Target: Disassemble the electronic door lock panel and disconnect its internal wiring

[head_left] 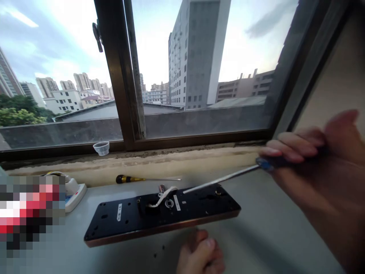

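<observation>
A black rectangular panel (111,224) with a copper-coloured edge lies on the grey table, its back side up, with screw holes, white labels and a white cable (164,196) coming out of its middle. At the right, my right hand (302,152) is wrapped round the dark handle of a long screwdriver (222,179); the shaft points left and its tip is over the right half of the panel. My left hand (201,253) is just in front of the panel's near edge, its fingers curled; whether anything is between them is hidden.
A yellow and black screwdriver (134,179) lies behind the panel. A clear plastic cup (102,148) stands on the window ledge. At the left are a white power strip (76,198) and a blurred-out red object (31,209). Small dark screws (155,255) lie near the front.
</observation>
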Demonstrator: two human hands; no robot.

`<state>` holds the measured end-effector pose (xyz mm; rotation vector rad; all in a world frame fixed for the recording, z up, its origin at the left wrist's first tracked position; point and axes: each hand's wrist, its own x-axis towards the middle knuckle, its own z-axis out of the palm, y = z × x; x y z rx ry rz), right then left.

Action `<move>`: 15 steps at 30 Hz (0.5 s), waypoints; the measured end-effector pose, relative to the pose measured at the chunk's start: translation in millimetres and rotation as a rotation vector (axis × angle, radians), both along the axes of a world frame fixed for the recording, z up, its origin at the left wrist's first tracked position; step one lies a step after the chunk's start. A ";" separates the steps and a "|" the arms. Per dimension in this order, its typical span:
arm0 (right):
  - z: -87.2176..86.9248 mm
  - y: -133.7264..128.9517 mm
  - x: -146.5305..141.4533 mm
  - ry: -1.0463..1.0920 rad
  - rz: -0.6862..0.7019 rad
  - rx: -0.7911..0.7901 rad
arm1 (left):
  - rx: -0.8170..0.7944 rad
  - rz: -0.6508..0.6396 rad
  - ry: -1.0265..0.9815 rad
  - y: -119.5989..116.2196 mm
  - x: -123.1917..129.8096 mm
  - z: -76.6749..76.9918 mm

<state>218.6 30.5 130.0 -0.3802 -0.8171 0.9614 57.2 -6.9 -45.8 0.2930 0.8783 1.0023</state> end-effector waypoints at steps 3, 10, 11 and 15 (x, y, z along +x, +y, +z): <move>21.3 13.0 -13.3 0.010 0.014 -0.015 | 0.056 0.074 -0.038 10.7 22.2 2.1; 26.0 31.8 -23.0 0.038 -0.008 -0.176 | 0.017 0.181 -0.064 30.0 38.2 10.4; 25.6 35.1 -23.3 0.035 -0.009 -0.186 | 0.021 0.185 -0.061 30.9 37.6 11.5; 24.7 43.8 -25.7 -0.033 0.033 -0.169 | 0.031 0.203 -0.045 29.7 34.6 15.9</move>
